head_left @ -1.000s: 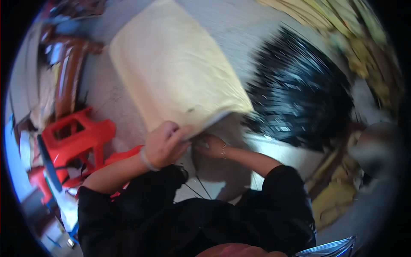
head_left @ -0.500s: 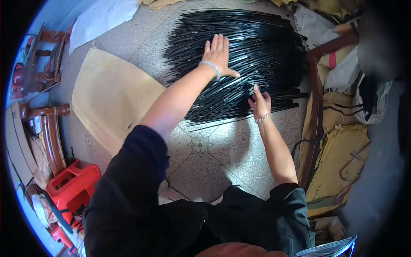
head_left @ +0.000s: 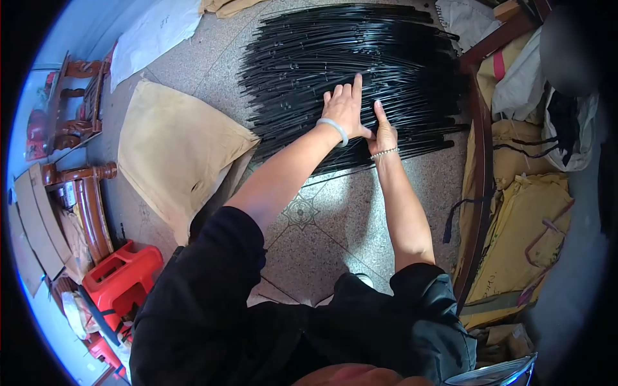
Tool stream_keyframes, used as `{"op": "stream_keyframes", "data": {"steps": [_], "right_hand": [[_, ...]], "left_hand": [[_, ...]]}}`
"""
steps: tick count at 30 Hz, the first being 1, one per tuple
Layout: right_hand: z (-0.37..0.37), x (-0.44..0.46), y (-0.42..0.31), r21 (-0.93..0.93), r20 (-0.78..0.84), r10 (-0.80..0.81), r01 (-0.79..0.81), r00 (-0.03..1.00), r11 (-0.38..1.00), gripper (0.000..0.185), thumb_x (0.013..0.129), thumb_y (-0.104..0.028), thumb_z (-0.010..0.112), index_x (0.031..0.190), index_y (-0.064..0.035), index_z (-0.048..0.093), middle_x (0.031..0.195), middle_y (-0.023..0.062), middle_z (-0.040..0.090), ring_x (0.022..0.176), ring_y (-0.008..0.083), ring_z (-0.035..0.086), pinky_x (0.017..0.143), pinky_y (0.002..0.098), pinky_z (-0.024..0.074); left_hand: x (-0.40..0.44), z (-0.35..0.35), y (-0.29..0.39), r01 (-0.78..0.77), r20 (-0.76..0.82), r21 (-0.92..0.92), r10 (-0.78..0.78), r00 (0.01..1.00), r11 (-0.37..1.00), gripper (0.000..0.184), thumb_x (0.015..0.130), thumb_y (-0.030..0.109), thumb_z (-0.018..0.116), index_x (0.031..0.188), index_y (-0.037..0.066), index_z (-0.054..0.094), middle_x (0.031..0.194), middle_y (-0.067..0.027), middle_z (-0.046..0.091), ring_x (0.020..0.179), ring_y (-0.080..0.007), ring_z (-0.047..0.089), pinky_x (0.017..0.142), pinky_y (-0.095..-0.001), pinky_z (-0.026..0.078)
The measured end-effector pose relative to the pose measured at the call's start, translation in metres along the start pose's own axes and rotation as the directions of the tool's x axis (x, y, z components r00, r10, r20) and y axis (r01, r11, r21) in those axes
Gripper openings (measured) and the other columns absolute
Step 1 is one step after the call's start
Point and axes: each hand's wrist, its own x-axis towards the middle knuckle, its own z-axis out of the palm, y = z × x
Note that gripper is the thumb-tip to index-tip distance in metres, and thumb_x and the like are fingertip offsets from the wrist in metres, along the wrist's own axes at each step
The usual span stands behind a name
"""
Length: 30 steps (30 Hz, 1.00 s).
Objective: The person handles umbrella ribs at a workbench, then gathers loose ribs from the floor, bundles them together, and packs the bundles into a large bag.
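A broad layer of thin, glossy black rods [head_left: 360, 55] ran crosswise beneath the left hand [head_left: 346, 112], its fingers extended, unclenched. Whether the right hand [head_left: 385, 134], nearer the edge, grasped any was unclear.

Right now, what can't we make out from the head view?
All in the head view:
Right hand: grip unclear, fingers mostly hidden by the hand itself.
Black rods: lower layers hidden under the top ones, some also behind the left hand.
Tan sack: near end partly hidden by the left sleeve.
Yellow sack: marks too small to read.
Grey shape: too blurred to identify.
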Motion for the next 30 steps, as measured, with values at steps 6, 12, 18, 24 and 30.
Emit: {"op": "stream_keyframes", "data": {"steps": [6,12,18,24,30], "right_hand": [[-0.042,-0.012,0.021,0.119,0.324,0.104,-0.15,0.94,0.982,0.052,0.084,-0.03,0.067,0.126,-0.0064,0.047,0.119,0.0068,0.056,0.108,0.0222,0.054,0.091,0.0375,0.0455],[-0.073,-0.042,0.034,0.223,0.306,0.081,-0.154,0.949,0.962,0.041,0.082,-0.017,0.07,0.115,-0.0001,0.055,0.11,0.0085,0.061,0.095,0.0193,0.061,0.081,0.0312,0.0522],[-0.113,-0.11,0.05,0.192,0.344,0.155,-0.231,0.926,0.954,0.048,0.081,-0.007,0.066,0.125,-0.0012,0.048,0.121,0.0097,0.056,0.106,0.0221,0.057,0.088,0.0317,0.0499],[-0.145,-0.186,0.062,0.201,0.267,0.068,-0.125,0.961,0.971,0.054,0.075,0.0,0.068,0.125,-0.0025,0.047,0.117,0.0062,0.056,0.107,0.0196,0.055,0.092,0.032,0.0461],[-0.138,-0.257,-0.004,0.126,0.175,-0.201,0.18,0.964,0.976,0.066,0.065,0.0,0.078,0.123,-0.0024,0.047,0.114,0.0064,0.057,0.104,0.0192,0.056,0.092,0.0315,0.0458]], "left_hand": [[-0.024,-0.007,0.02,-0.036,0.177,0.107,0.017,0.984,0.994,0.085,0.051,0.052,0.077,0.112,-0.003,0.056,0.115,-0.0184,0.049,0.115,-0.0315,0.04,0.098,-0.0421,0.03],[-0.062,0.023,0.027,0.1,0.255,-0.194,-0.048,0.966,0.976,0.097,0.045,0.041,0.086,0.117,-0.004,0.041,0.118,-0.028,0.048,0.111,-0.0401,0.048,0.098,-0.0455,0.038],[-0.117,0.03,0.037,0.206,0.364,-0.38,-0.059,0.929,0.902,0.103,0.044,0.049,0.083,0.122,-0.007,0.045,0.124,-0.0281,0.046,0.117,-0.0416,0.045,0.1,-0.0482,0.036],[-0.183,0.033,0.072,0.073,0.229,-0.499,0.05,0.972,0.863,0.101,0.047,0.037,0.082,0.122,-0.009,0.035,0.123,-0.0282,0.044,0.118,-0.0404,0.042,0.103,-0.0464,0.032],[-0.188,-0.03,0.132,-0.193,0.117,-0.448,0.271,0.955,0.873,0.122,0.045,0.029,0.082,0.141,-0.003,0.013,0.127,-0.0274,0.042,0.115,-0.0432,0.044,0.103,-0.0489,0.032]]}}
